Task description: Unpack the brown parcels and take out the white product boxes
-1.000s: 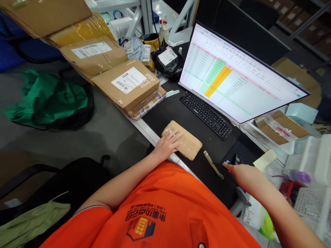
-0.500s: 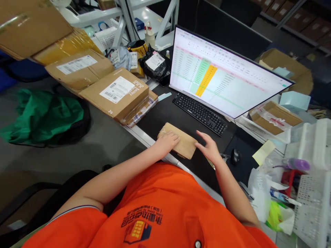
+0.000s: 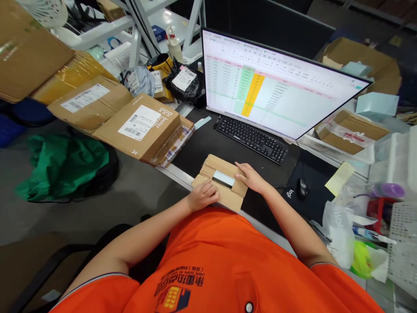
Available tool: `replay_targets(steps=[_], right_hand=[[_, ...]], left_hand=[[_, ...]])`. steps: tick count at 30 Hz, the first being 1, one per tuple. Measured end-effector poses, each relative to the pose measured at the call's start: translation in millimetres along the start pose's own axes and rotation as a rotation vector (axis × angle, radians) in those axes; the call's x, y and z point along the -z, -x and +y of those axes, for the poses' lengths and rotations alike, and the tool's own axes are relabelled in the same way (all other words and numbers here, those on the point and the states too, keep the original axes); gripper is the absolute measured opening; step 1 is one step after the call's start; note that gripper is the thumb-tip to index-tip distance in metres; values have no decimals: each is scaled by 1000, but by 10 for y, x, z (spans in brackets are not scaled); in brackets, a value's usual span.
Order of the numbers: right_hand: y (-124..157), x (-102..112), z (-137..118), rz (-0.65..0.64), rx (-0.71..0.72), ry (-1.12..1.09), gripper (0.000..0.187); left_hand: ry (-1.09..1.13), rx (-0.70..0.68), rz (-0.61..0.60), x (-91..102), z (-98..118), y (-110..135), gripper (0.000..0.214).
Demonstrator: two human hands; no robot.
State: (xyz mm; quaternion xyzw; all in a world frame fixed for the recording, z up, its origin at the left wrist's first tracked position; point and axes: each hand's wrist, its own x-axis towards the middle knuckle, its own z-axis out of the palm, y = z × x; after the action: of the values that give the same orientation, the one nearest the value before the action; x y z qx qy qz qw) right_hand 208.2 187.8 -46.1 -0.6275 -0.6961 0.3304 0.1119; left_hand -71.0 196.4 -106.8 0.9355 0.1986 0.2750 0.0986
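On bench, small cardboard box, flaps parted. The left hand grips its 8 o'clock flap; the right hand grips its 3 o'clock flap.

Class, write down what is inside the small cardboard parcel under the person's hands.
Between the parted flaps of the cardboard parcel a pale strip shows. The rest of the contents is covered by the flaps, the left hand and the right hand.

Matt cardboard, matt black worktop
The small parcel is dull brown cardboard with a smooth, glossy pale strip between its flaps; at 10 o'clock, a larger box wears shiny clear tape.
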Motion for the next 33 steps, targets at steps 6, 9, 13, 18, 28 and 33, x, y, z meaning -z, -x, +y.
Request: replay_targets(steps=[6,9,13,18,28,33], right_hand=[[109,-191,-480,18,-33,557,80],[55,-257,-679,9,-49,647,70],[-68,-206,-883,-54,-120,680,48],[-351,-62,-1063,-161,-83,619,40],[-834,538,-512,-393,-188,112,34],[-790,438,-459,-408,-243,53,45]], left_hand=[[86,143,20,25,124,126,45],[-43,501,71,19,210,19,46],[-171,598,123,-86,262,-45,44],[-123,566,138,-218,195,103,42],[-136,466,236,-433,41,396,45],[-92,460,263,-461,-41,211,40]])
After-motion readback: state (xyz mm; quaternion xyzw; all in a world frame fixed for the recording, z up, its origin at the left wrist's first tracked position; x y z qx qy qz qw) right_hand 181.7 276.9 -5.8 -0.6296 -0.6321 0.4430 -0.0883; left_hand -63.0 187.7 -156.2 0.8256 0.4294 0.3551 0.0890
